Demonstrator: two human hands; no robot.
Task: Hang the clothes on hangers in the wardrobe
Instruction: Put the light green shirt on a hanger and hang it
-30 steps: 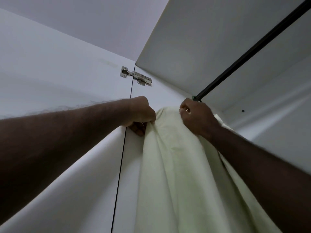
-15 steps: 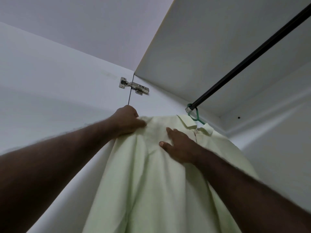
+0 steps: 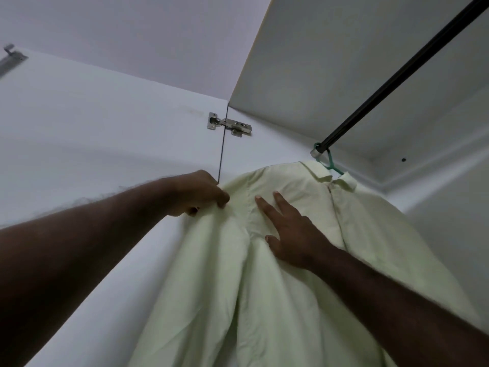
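One shirt [image 3: 291, 287], one hanger [image 3: 332, 165], one rod [image 3: 397, 78]. Left hand [image 3: 197, 193] pinches the shirt's nine-o'clock shoulder; right hand [image 3: 293, 234] lies on it, fingers [image 3: 267, 210] straight. Hinge [image 3: 229, 125] at eleven.

shirt: pale green shirt [image 3: 277, 287] hangs on a green hanger [image 3: 330, 164] from the dark rail [image 3: 397, 78]
left hand: left hand [image 3: 197, 193] pinches the shoulder fabric
right hand: right hand [image 3: 293, 234] lies flat on the front
hinge: metal hinge [image 3: 229, 125] at the wardrobe door's top edge

A white door [image 3: 105, 123] stands left, a steel hinge [image 3: 229, 125] joining it to the wardrobe [image 3: 344, 62]; pale ceiling [image 3: 132, 27] above.
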